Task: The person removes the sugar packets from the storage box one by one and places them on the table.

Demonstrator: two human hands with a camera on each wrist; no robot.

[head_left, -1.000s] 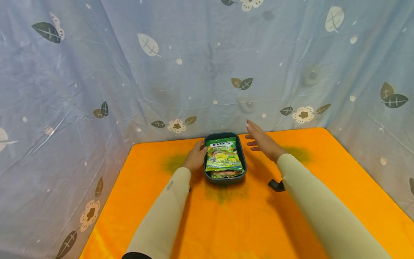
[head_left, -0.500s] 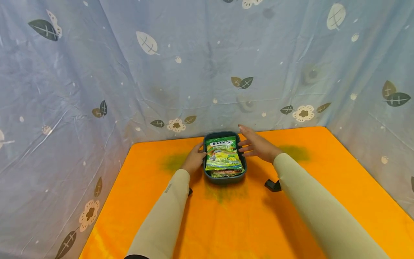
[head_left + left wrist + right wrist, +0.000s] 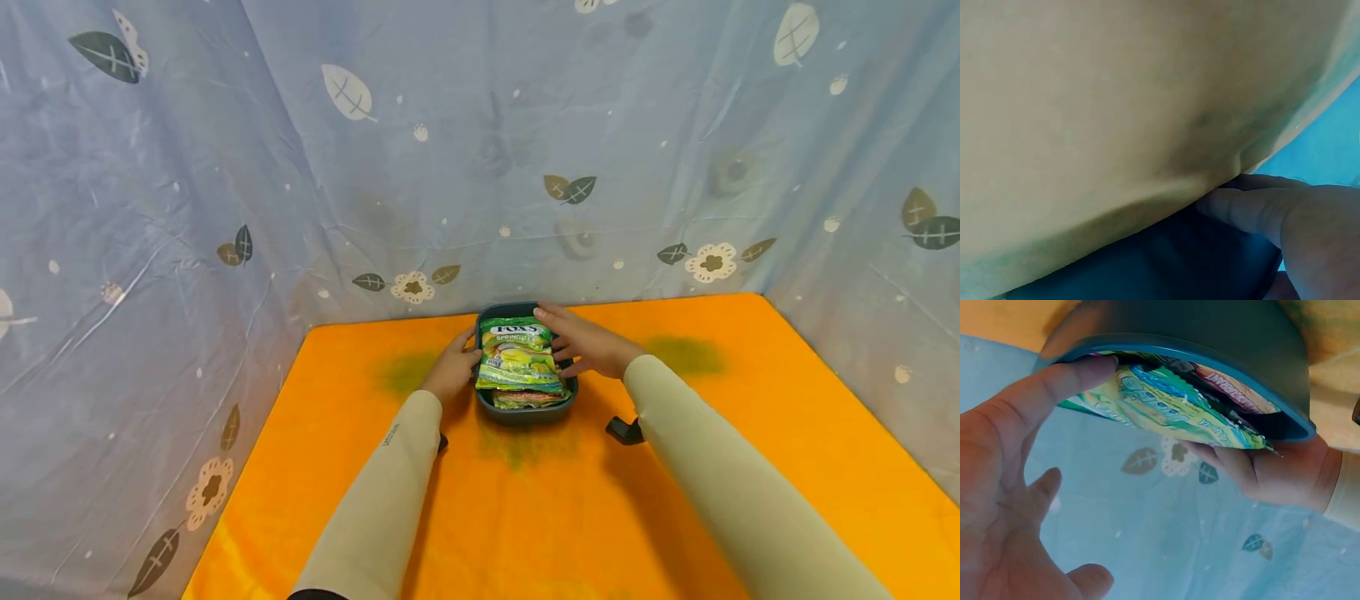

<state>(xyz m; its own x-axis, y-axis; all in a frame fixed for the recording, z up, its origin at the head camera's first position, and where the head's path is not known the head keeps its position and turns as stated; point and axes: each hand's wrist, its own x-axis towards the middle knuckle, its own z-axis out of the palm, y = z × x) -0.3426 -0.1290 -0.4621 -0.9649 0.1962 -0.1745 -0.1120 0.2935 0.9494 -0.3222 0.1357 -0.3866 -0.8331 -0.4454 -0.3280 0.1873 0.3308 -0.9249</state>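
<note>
A dark blue-grey rectangular container (image 3: pixel 527 416) stands near the back of the orange table. Inside it lies a green and yellow FOX'S candy bag (image 3: pixel 516 358), on top of another packet (image 3: pixel 525 400) with reddish print. My left hand (image 3: pixel 450 371) holds the container's left side, with thumb and fingertips at the rim; its wrist view shows a dark wall (image 3: pixel 1166 259) by the fingers. My right hand (image 3: pixel 596 343) reaches over the right rim with spread, nearly straight fingers. In the right wrist view, one fingertip (image 3: pixel 1107 367) overlaps the bag's edge.
A blue curtain (image 3: pixel 450 150) printed with leaves and flowers closes off the back and both sides. Orange cloth (image 3: pixel 510 525) covers the table. Black straps or mounts (image 3: pixel 624 431) show by the wrists.
My right hand has moved left and slightly down, from beside the container to over its right rim at the bag. The left hand has stayed at the left side.
</note>
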